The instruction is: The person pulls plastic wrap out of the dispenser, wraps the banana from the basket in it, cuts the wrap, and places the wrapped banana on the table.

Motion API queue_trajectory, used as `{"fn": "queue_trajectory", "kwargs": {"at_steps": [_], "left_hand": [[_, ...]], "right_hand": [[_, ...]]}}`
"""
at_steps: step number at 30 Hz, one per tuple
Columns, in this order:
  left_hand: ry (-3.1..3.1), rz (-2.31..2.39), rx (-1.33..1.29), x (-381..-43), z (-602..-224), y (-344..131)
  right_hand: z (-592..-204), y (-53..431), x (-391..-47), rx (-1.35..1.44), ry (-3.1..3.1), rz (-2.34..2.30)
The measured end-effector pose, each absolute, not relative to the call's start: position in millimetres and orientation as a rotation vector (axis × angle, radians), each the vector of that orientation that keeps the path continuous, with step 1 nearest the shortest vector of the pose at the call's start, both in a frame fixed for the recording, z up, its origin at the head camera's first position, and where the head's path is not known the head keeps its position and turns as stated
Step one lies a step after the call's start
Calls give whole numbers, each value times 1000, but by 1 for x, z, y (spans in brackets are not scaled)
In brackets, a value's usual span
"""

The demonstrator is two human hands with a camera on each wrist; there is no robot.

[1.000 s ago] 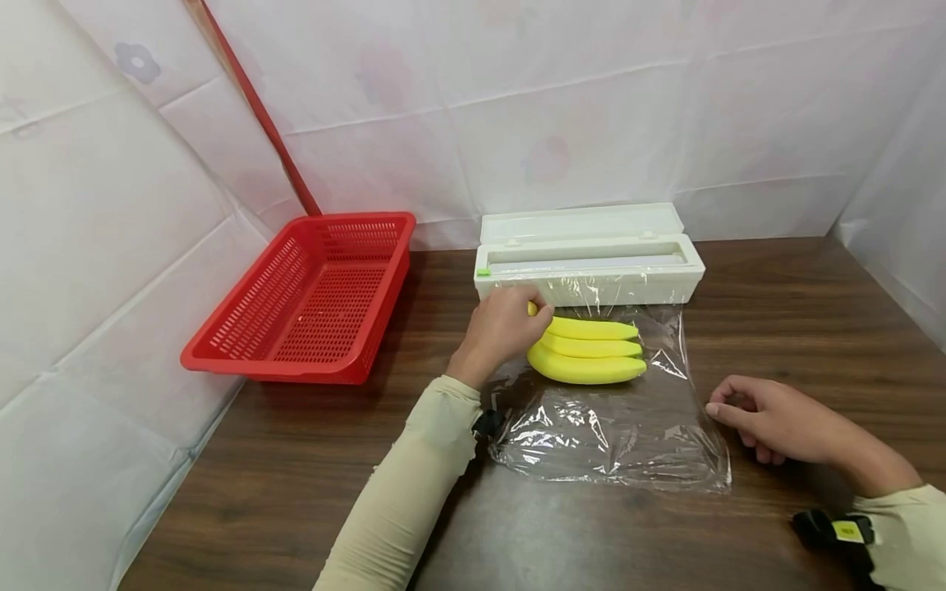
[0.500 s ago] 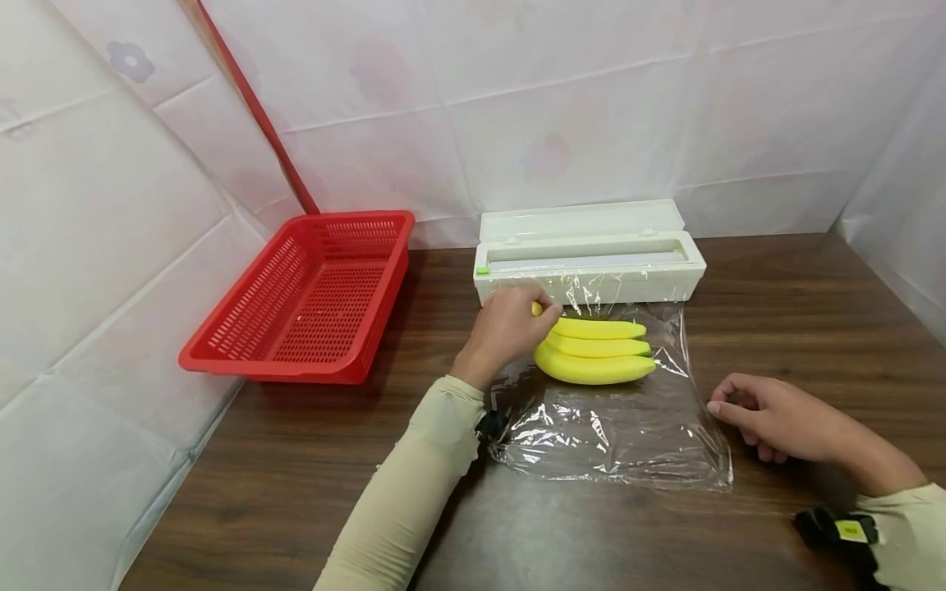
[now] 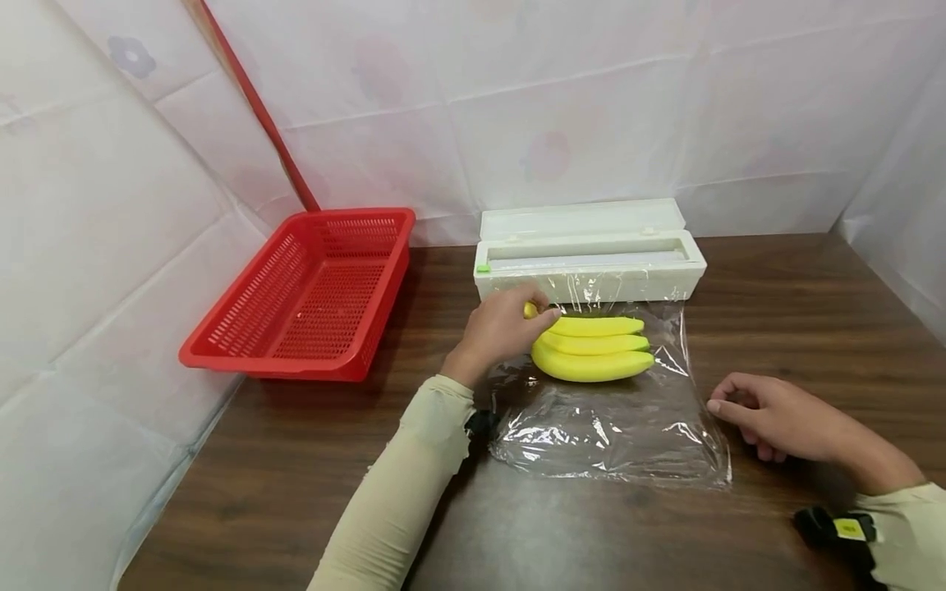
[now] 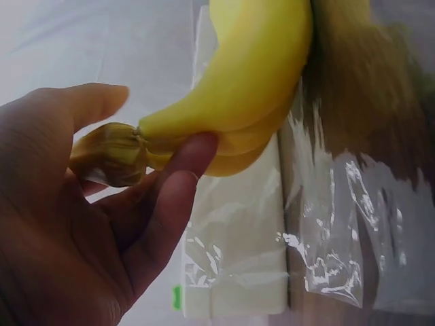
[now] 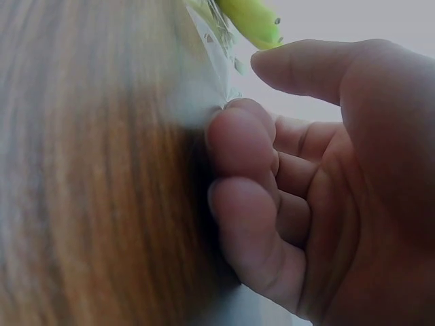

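In the head view, a bunch of yellow bananas [image 3: 591,361] lies on a sheet of clear plastic wrap [image 3: 613,443]. My left hand [image 3: 506,324] is at the stem end. In the left wrist view the stem [image 4: 112,155] sits between thumb and fingers; the thumb [image 4: 102,102] stands off it, and the fingertips touch the bananas' side. Beside the wrap's right edge, my right hand [image 3: 783,419] rests on the table with loosely curled fingers. Nothing is held in its palm in the right wrist view.
Behind the bananas stands a white wrap dispenser [image 3: 591,283], lid raised, with the wrap running out over its front. A red plastic basket [image 3: 355,373] sits at the left on the brown wooden table [image 3: 296,492]. White sheeting [image 3: 591,98] hangs behind.
The bananas first shifted slightly right with my left hand. Since then its thumb has spread away from the stem and its grip has loosened. My right hand has stayed in place.
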State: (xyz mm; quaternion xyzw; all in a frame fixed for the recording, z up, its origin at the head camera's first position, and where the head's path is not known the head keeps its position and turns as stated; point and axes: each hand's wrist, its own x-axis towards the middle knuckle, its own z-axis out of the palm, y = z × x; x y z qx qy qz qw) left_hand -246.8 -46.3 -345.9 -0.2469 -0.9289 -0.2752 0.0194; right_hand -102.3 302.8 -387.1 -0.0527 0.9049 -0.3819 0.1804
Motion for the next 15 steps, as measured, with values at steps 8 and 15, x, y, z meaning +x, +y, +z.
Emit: {"fn": "queue_trajectory", "kwargs": {"at_steps": [8,15], "left_hand": [[-2809,-1019,-827,-255,-352,-56],[-2748,-1187,-851,-256,-362,-53]], "right_hand": [[-387,299,-104,-159,2548,-1096],[-387,303,-101,-136,2570,-1064]]}}
